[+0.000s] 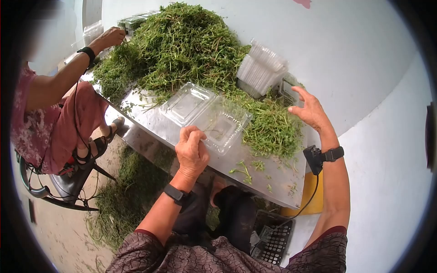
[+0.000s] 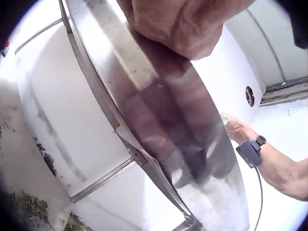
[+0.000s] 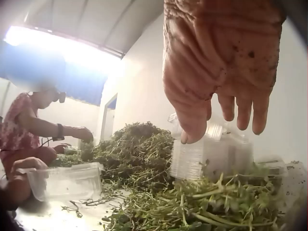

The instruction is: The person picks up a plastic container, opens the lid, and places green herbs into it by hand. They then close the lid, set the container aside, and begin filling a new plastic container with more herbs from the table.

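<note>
An unfolded clear plastic box [image 1: 223, 129] lies on the metal table, a few green bits in its near half. My left hand [image 1: 192, 152] pinches that half's near edge, fingers curled; the left wrist view shows only part of this hand [image 2: 183, 24]. My right hand [image 1: 309, 109] is raised above the smaller pile of green stems [image 1: 273, 129], fingers apart and holding nothing. In the right wrist view the right hand [image 3: 221, 72] hangs over the stems [image 3: 192, 207], with the stack of clear boxes [image 3: 207, 156] behind it.
A large heap of greens [image 1: 182, 45] covers the table's far side, beside a stack of clear boxes [image 1: 261, 68]. Another person [image 1: 50, 95] sits at the left, one hand at the heap. More greens [image 1: 132, 195] lie on the floor. The table's near edge [image 1: 236, 186] runs before my lap.
</note>
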Available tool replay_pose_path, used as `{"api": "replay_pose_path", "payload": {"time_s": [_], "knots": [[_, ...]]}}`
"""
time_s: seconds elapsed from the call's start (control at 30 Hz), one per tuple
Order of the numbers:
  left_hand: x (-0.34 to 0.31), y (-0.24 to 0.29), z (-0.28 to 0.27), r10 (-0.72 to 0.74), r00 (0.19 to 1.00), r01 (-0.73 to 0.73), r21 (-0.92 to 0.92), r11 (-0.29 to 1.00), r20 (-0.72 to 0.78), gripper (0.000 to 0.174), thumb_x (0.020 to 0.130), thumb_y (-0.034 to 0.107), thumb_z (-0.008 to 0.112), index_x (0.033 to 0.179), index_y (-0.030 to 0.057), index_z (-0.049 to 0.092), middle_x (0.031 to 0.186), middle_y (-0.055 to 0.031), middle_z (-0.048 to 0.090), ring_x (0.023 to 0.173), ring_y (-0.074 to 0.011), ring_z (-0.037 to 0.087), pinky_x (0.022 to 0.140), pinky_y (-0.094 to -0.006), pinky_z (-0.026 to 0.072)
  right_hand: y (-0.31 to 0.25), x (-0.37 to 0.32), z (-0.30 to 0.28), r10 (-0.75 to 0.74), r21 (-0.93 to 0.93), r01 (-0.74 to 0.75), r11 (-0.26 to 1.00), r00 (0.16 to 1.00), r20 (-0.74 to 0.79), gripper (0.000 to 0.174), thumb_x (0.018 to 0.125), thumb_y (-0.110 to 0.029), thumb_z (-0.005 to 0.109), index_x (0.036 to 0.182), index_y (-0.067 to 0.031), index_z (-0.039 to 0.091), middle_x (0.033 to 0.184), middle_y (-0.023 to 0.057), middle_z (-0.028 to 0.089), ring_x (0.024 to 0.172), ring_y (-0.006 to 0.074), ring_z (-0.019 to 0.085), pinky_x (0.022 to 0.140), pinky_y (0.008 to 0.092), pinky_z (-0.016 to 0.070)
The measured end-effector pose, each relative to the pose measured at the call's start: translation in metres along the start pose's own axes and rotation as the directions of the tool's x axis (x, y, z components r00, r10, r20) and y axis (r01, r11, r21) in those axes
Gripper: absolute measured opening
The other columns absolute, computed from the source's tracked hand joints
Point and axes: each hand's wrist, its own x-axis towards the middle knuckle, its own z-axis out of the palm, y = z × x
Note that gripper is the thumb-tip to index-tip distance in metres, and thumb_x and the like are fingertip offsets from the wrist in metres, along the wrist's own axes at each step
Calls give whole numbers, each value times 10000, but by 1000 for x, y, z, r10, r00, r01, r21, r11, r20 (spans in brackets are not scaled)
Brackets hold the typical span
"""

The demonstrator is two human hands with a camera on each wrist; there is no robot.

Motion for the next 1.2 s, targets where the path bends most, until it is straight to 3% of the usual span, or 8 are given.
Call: {"api": "replay_pose_path", "payload": {"time_s": [0.07, 0.3, 0.43, 0.63, 0.83, 0.93, 1.1, 1.2], "knots": [[-1, -1, 1, 17, 999, -17, 9, 1000, -38, 291, 612, -152, 501, 814, 54, 539, 807, -102, 557, 736, -290, 589, 568, -348, 485, 2, 3, 7, -178, -112, 173, 979, 983, -36, 546, 790, -163, 690, 1296, -64, 512, 1349, 163, 511, 1247, 297, 491, 1018, 378, 410], [0, 2, -4, -32, 998, 33, 0, 999, -62, 325, 583, -173, 444, 833, 25, 508, 857, -139, 537, 783, -321, 548, 650, -373, 477, -13, 37, 57, -286, -179, 310, 934, 947, 144, 493, 821, -220, 636, 1270, -45, 531, 1153, 238, 614, 1070, 351, 592, 933, 410, 453], [-1, 6, -7, -22, 998, 25, 44, 999, -65, 323, 586, -170, 443, 841, 17, 504, 869, -151, 534, 787, -336, 546, 647, -377, 477, -28, 58, 84, -202, -144, 252, 957, 935, 291, 519, 829, -293, 634, 1291, -83, 527, 1235, 223, 574, 1160, 367, 537, 982, 430, 434], [-2, 5, -7, -35, 998, 38, 56, 998, -46, 301, 610, -165, 441, 837, 21, 511, 869, -147, 537, 799, -330, 554, 655, -371, 485, -33, 73, 120, -185, -360, 416, 835, 829, 528, 604, 790, -412, 647, 1318, -148, 518, 1232, 194, 585, 1144, 367, 543, 944, 411, 455], [1, 2, -6, -47, 998, 49, 49, 998, -32, 281, 637, -162, 455, 828, 34, 522, 862, -137, 541, 800, -324, 556, 656, -376, 482, -19, 47, 119, -194, -316, 389, 865, 841, 505, 329, 598, -93, 615, 899, -133, 741, 886, 98, 689, 1114, 273, 539, 936, 464, 389], [2, 2, -4, -39, 999, 42, 69, 997, -38, 239, 680, -151, 492, 821, 39, 524, 856, -134, 546, 812, -326, 562, 663, -383, 479, -1, 24, 108, -419, -246, 547, 800, 803, 423, 276, 552, -56, 624, 790, -129, 745, 796, 59, 663, 941, 230, 537, 847, 340, 340], [3, 2, -4, -40, 999, 41, 65, 997, -30, 222, 692, -148, 498, 812, 37, 522, 833, -130, 546, 819, -323, 570, 663, -385, 479, 14, -3, 91, -361, -318, 531, 785, 810, 462, 266, 574, -34, 621, 790, -127, 746, 835, 51, 668, 1023, 229, 530, 900, 372, 338], [3, 2, -4, -32, 999, 33, 77, 997, -18, 222, 693, -150, 496, 811, 37, 521, 836, -128, 548, 809, -322, 573, 652, -380, 481, 11, -14, 77, -231, -385, 429, 817, 855, 464, 232, 626, -28, 627, 801, -127, 742, 953, 77, 678, 1176, 272, 495, 1099, 435, 240]]}}
